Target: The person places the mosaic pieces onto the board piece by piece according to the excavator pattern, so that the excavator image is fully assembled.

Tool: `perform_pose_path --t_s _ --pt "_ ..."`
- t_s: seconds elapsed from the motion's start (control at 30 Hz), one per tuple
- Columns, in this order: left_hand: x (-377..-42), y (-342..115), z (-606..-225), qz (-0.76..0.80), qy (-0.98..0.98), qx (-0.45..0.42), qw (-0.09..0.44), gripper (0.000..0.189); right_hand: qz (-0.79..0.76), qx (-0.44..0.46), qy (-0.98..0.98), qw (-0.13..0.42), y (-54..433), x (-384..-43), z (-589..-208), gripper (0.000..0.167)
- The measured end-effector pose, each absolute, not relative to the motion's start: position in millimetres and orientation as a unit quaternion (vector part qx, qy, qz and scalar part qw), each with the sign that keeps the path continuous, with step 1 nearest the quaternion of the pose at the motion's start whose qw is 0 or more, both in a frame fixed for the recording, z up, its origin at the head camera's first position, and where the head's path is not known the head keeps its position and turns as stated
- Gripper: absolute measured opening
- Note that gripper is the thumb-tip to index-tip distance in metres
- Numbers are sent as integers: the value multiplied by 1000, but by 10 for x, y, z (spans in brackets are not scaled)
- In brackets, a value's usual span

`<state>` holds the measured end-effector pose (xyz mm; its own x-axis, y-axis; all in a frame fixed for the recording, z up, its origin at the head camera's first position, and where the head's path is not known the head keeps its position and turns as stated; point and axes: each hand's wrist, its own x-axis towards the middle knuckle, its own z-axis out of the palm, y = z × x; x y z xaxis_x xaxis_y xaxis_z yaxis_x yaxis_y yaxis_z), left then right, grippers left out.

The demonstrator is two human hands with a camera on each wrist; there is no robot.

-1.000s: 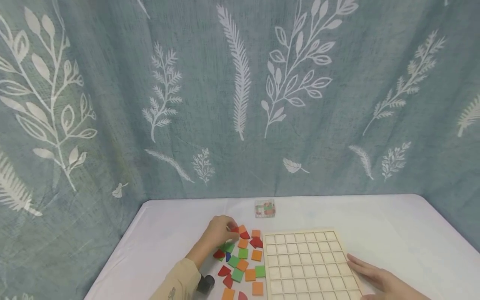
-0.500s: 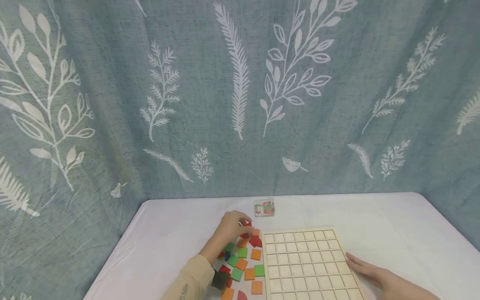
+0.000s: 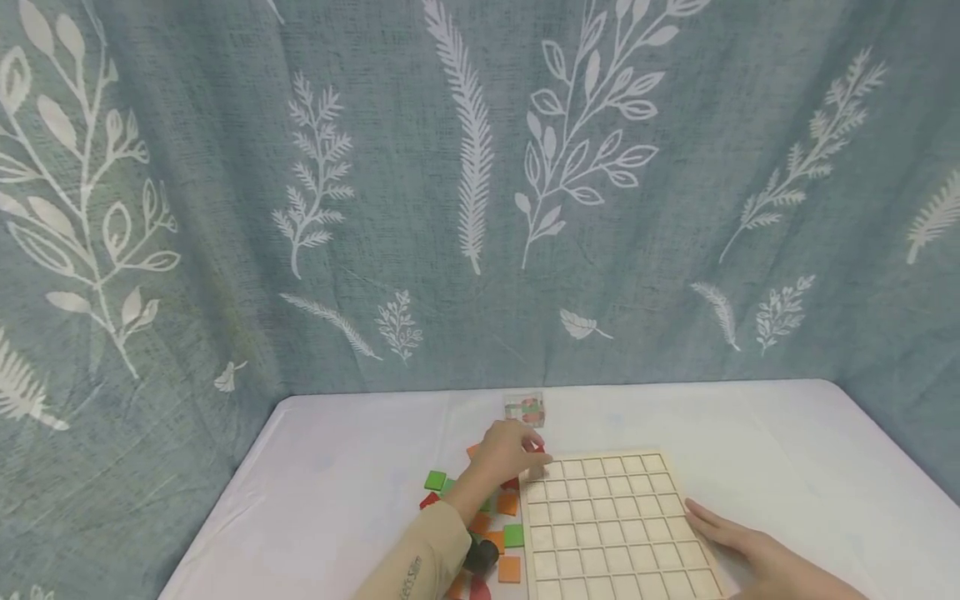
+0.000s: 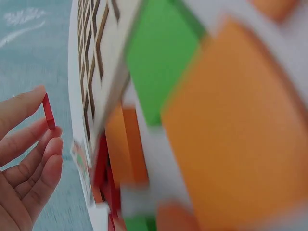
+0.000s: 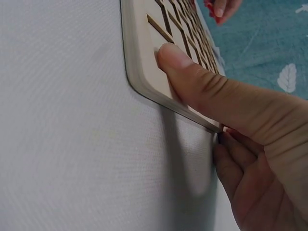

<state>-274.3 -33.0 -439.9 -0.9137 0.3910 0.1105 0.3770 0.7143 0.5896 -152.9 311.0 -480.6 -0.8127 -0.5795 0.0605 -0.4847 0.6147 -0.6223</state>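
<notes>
My left hand (image 3: 504,454) pinches a thin flat red tile (image 4: 48,111) between thumb and fingertips, over the far left corner of a pale wooden grid board (image 3: 603,521). In the left wrist view the tile is held on edge, and its full outline is hidden. On the board's right side my right hand (image 3: 746,546) grips the near corner. The right wrist view has its thumb (image 5: 185,72) lying on the top face and the other fingers curled at the edge. The board's cells that show hold no tiles.
Loose tiles lie left of the board, partly under my left forearm: an orange square (image 3: 509,570), a green square (image 3: 513,535), several more and some red rounded ones. A small clear box (image 3: 523,408) with coloured contents stands behind. A leaf-patterned curtain (image 3: 420,208) hangs beyond the table.
My left hand has lifted the red tile from the pile and carried it right, to above the board's far left corner. The right hand stays at the board's edge.
</notes>
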Motion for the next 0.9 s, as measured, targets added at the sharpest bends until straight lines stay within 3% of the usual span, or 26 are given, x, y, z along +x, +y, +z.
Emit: perform_pose_path --t_s 0.5,0.7,0.9 --pt "-2563 158 -4440 249 938 239 14 20 -357 -265 883 146 3122 -1548 -4775 88" --pt "-2534 202 -4440 212 942 262 -12 22 -360 -261 884 146 3105 -1535 -4761 89" --pt "-2519 190 -4417 219 941 257 -3 20 -350 -268 889 126 3090 -1523 -4750 92"
